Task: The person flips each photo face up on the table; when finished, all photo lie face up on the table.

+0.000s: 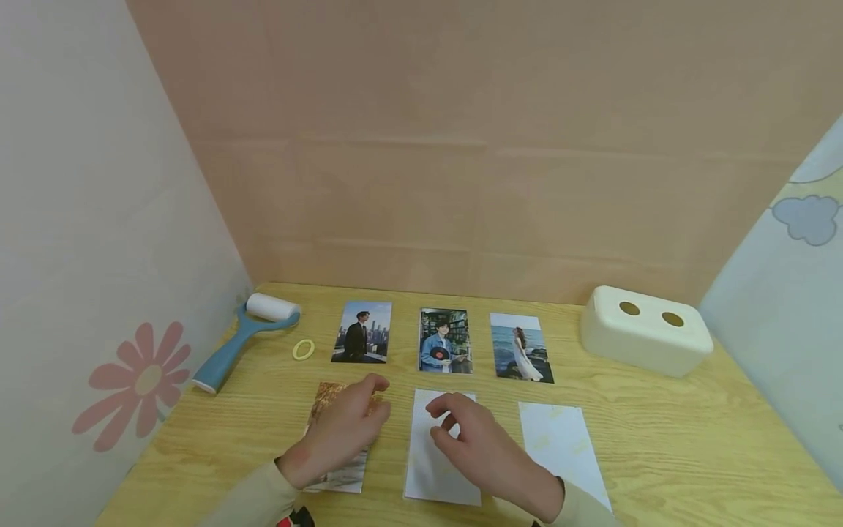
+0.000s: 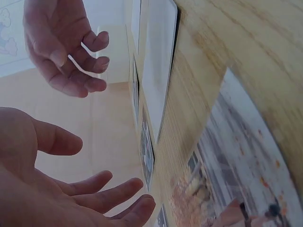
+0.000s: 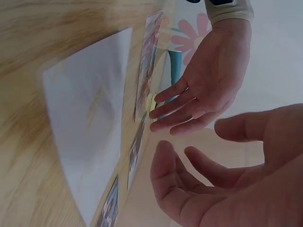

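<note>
My left hand (image 1: 342, 424) hovers over a photo print (image 1: 326, 399) with autumn colours, hiding much of it; the fingers are loosely bent and hold nothing. Above the middle white card (image 1: 428, 468) is my right hand (image 1: 477, 446), its fingers curved loosely with a gap to the thumb. Both palms appear empty in the wrist views, and the hands are apart from the cards. To the right lies another white card (image 1: 563, 439) with faint yellow marks. Behind them are three face-up photos: a dark suit (image 1: 358, 333), a denim jacket (image 1: 444, 340) and a seaside scene (image 1: 522, 348).
A lint roller (image 1: 230, 351) with a blue handle lies at the table's left edge. Beside it is a pale yellow ring (image 1: 304, 350). An off-white box (image 1: 645, 329) with two round holes stands at the back right. Walls bound the wooden table (image 1: 691, 454) behind and at the sides.
</note>
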### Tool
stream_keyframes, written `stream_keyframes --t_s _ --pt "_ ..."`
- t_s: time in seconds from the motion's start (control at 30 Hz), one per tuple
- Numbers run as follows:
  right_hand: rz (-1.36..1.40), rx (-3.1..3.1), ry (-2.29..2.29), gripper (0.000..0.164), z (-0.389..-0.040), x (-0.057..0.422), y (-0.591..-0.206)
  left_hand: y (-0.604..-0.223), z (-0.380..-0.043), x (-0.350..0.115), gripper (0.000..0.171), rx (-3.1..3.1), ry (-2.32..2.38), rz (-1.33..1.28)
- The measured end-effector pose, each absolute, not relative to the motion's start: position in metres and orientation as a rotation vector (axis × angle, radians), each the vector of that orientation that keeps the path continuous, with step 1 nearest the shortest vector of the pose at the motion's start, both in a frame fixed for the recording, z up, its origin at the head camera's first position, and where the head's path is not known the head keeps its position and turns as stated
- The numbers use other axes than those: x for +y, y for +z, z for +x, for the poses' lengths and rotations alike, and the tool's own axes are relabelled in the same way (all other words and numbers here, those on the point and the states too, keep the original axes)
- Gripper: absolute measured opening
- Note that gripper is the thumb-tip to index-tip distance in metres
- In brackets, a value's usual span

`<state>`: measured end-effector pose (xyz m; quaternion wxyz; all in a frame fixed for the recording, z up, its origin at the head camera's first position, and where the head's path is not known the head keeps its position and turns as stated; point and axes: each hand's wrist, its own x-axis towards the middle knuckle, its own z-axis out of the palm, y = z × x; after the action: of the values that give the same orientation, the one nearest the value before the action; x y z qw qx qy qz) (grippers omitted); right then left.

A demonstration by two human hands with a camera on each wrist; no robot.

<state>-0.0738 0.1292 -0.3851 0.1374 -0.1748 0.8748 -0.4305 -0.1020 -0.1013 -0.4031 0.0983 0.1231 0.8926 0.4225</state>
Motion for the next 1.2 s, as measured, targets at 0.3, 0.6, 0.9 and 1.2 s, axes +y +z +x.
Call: stream_keyframes --t_s 0.3,0.6,0.9,1.2 --pt "-0.48 2.692 -0.95 0.046 -0.065 0.153 -0.395 -0.408 -0.108 -0.09 0.039 2.569 1.252 0.454" --pt "-0.491 2.767 -0.683 0.074 -0.057 0.171 -0.41 -0.414 -0.116 -0.077 0.039 2.591 1.229 0.512" --pt "-0.487 2.751 -0.649 0.084 -0.047 0.181 -0.417 -0.42 -0.12 -0.069 0.039 2.582 1.215 0.519" --pt "-0.525 2.725 -0.606 0.066 -0.046 0.186 -0.42 -0.421 -0.122 -0.065 0.039 2.573 1.188 0.522"
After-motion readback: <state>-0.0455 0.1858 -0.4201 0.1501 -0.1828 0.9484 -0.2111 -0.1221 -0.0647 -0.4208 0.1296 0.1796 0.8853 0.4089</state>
